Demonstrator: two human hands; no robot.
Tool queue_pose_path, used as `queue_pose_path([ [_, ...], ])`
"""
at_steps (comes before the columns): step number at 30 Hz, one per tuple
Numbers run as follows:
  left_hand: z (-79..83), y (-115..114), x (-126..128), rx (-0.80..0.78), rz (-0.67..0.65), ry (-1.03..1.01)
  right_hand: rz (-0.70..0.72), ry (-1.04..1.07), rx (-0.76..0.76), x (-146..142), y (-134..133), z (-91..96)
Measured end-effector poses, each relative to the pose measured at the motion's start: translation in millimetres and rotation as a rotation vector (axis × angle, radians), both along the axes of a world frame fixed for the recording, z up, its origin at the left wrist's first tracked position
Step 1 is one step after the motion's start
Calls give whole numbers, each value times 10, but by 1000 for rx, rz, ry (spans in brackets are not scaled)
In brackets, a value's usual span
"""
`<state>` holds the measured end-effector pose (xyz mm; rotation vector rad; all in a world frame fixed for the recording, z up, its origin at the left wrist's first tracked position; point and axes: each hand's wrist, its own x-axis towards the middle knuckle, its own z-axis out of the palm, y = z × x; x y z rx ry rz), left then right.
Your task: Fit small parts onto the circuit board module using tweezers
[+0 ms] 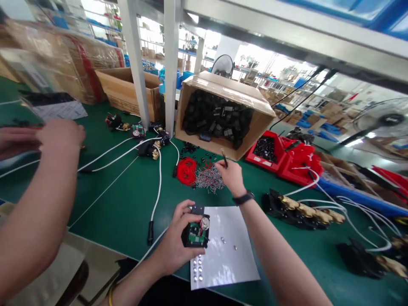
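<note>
Left hand: the left of the two hands (174, 244) grips a black housing (185, 241) by its sides, thumb and fingers curled around it.
Black housing: above the left part of a white sheet (231, 267), open side up, showing a green circuit board (193, 239) and a round metal part (205, 223).
Right hand: the right hand (232, 175) holds a slim dark tool (225, 159), fingertips at the pile of screws (210, 179); whether they pinch a screw I cannot tell.
Beside the screws: a red coil (186, 171), on the green tabletop (117, 212).
Behind: a cardboard box (223, 85) on its side, full of black parts (216, 117).
Right side: red bins (280, 170), then black-and-gold assemblies (302, 209) with white cables.
Far left: a co-worker's blurred arm (41, 204) reaches over the tabletop.
</note>
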<state>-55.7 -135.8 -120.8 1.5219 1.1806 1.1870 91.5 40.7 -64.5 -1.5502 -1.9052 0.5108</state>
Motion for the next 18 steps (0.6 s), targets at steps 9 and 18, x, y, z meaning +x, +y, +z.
queue_pose_path([
  [9,-21,82,-153,-213,112,-227,36,28,-92,-185,654,-310],
  [18,91,177,-711,-267,438,-142,166,190,-249,295,492,338],
])
